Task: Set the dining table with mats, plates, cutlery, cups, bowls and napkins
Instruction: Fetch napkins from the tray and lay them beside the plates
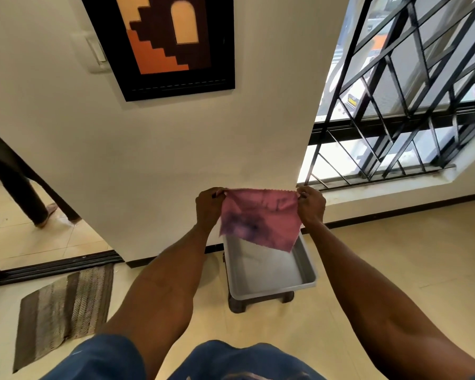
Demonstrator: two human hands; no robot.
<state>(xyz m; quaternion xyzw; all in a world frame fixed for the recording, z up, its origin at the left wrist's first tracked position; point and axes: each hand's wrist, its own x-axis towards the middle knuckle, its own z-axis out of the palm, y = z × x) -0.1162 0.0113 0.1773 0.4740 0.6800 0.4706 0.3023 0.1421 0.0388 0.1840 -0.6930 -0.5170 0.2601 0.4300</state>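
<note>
From the head camera, both arms reach forward and hold a pink napkin (259, 216) up in the air — stretched flat between them, with dark purple blotches on its lower left part. The left hand (209, 205) pinches the top left corner; the right hand (311, 204) pinches the top right corner. The napkin hangs in front of a white wall, above a grey tray (269, 270) that sits on a dark stool (237, 304) on the tiled floor. A striped doormat (63, 311) lies to the left — a framed picture (165, 42) hangs on the wall above, and a barred window (409, 91) is at the right.
</note>
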